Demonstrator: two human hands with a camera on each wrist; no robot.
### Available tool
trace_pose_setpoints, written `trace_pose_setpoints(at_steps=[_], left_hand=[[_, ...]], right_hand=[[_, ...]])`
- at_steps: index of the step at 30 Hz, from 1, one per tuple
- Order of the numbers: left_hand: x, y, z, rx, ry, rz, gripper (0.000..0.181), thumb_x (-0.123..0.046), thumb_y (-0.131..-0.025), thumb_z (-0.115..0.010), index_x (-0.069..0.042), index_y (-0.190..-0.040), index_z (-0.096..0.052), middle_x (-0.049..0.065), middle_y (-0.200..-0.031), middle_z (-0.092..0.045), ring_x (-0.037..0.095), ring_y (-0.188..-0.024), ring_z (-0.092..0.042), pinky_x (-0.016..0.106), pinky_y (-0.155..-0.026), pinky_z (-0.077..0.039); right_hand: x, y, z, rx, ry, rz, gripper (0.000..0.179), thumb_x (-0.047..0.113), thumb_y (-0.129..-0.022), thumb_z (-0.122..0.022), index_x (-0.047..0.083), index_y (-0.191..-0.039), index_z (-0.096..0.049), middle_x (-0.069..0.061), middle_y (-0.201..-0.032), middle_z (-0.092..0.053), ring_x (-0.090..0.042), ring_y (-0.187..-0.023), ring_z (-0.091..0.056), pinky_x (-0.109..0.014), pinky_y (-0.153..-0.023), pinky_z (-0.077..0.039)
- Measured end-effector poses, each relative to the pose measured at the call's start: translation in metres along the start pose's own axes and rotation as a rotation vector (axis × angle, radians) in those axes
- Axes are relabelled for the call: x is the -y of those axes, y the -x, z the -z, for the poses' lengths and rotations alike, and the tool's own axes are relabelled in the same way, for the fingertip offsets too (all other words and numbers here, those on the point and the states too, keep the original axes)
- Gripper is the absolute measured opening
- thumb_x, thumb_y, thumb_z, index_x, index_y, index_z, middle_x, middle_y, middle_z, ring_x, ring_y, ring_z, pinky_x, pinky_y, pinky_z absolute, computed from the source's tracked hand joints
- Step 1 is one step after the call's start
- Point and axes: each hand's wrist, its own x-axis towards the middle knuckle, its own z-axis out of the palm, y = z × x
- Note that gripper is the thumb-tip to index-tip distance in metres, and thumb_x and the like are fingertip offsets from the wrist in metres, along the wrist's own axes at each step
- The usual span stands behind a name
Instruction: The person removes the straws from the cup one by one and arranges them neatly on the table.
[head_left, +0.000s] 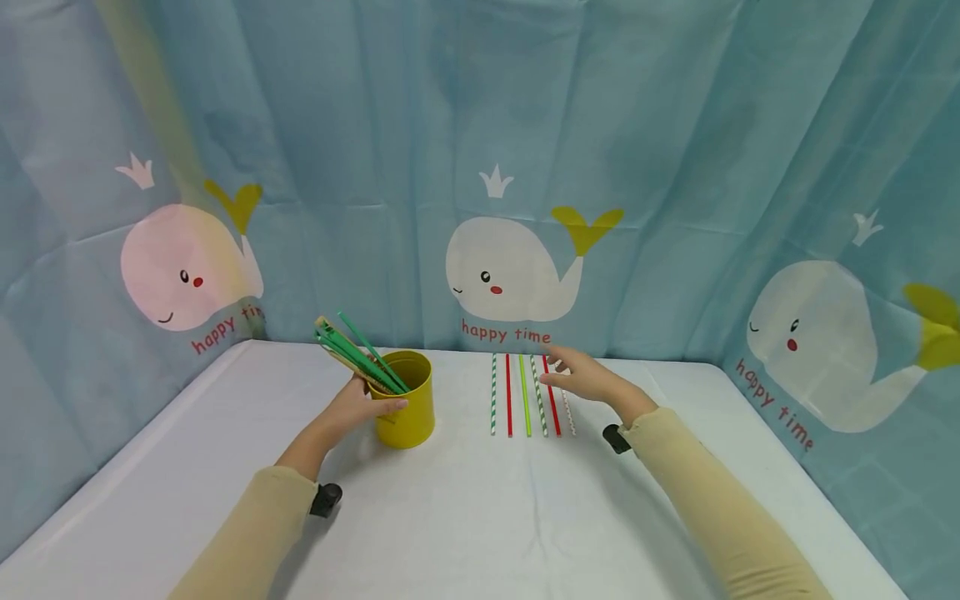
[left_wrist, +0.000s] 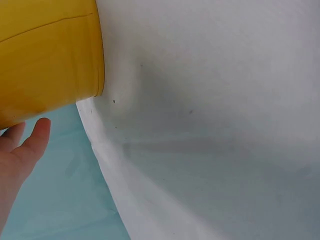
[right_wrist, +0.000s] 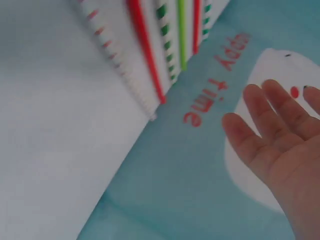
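Observation:
A yellow bucket (head_left: 411,421) stands on the table with a bunch of green and pale straws (head_left: 358,358) leaning out to its left. My left hand (head_left: 357,408) holds the bucket at its left side, thumb across the front near the rim; in the left wrist view its fingertips lie along the yellow wall. Right of the bucket several straws lie in a row: green-striped (head_left: 492,400), red (head_left: 509,400), lime green (head_left: 524,400) and, rightmost, pink-striped (right_wrist: 107,45). My right hand (head_left: 588,379) hovers over the far right end of the row, fingers spread, holding nothing.
The white table (head_left: 465,517) ends at a blue curtain (head_left: 375,275) printed with whales, which stands close behind the straws. Both wrists carry small black cameras, the left one (head_left: 326,500) low over the table.

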Motion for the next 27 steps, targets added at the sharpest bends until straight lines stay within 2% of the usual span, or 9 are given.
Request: trace_pose_setpoints(at_steps=[7, 12, 15, 18, 23, 27], left_hand=[[0.006, -0.003, 0.001, 0.008, 0.009, 0.014, 0.085, -0.036, -0.085, -0.075, 0.0, -0.145, -0.026, 0.022, -0.148, -0.031, 0.039, -0.138, -0.026, 0.061, -0.113, -0.015], [0.004, -0.003, 0.001, 0.032, 0.0, 0.004, 0.084, -0.035, -0.087, -0.073, -0.002, -0.147, -0.024, 0.021, -0.148, -0.033, 0.038, -0.136, -0.029, 0.061, -0.112, -0.017], [0.003, -0.002, 0.002, 0.044, 0.003, -0.007, 0.088, -0.034, -0.088, -0.072, -0.004, -0.15, -0.017, 0.021, -0.151, -0.027, 0.039, -0.138, -0.025, 0.062, -0.112, -0.016], [0.002, -0.003, 0.002, 0.038, -0.006, -0.002, 0.09, -0.036, -0.087, -0.073, -0.006, -0.15, -0.017, 0.02, -0.151, -0.026, 0.039, -0.138, -0.023, 0.063, -0.112, -0.015], [0.003, -0.004, 0.0, 0.026, -0.018, 0.014, 0.088, -0.04, -0.085, -0.075, -0.005, -0.148, -0.024, 0.019, -0.148, -0.033, 0.037, -0.137, -0.027, 0.062, -0.112, -0.015], [0.002, -0.003, -0.001, 0.035, -0.005, -0.01, 0.086, -0.036, -0.086, -0.074, -0.005, -0.148, -0.023, 0.019, -0.149, -0.032, 0.038, -0.138, -0.026, 0.063, -0.112, -0.014]], right_hand=[[0.033, -0.019, -0.017, -0.094, -0.092, 0.137, 0.057, 0.021, -0.098, -0.059, 0.003, -0.148, -0.038, -0.017, -0.132, -0.052, -0.03, -0.116, -0.053, -0.046, -0.095, -0.046], [0.059, -0.032, -0.03, -0.118, -0.185, 0.186, 0.05, 0.02, -0.098, -0.059, 0.006, -0.144, -0.045, -0.011, -0.127, -0.058, -0.025, -0.114, -0.055, -0.041, -0.098, -0.046], [0.075, -0.04, -0.038, -0.11, -0.256, 0.236, 0.047, 0.019, -0.099, -0.058, 0.005, -0.143, -0.047, -0.011, -0.126, -0.059, -0.025, -0.114, -0.056, -0.04, -0.097, -0.047], [0.09, -0.047, -0.044, -0.088, -0.31, 0.274, 0.046, 0.019, -0.099, -0.057, 0.004, -0.142, -0.047, -0.013, -0.128, -0.059, -0.026, -0.115, -0.056, -0.039, -0.098, -0.047], [0.111, -0.058, -0.054, -0.042, -0.365, 0.279, 0.046, 0.019, -0.099, -0.057, 0.004, -0.142, -0.046, -0.016, -0.13, -0.057, -0.026, -0.117, -0.056, -0.037, -0.099, -0.047], [0.125, -0.067, -0.065, 0.012, -0.404, 0.295, 0.046, 0.017, -0.1, -0.056, 0.004, -0.143, -0.046, -0.017, -0.132, -0.056, -0.025, -0.119, -0.055, -0.036, -0.1, -0.046]])
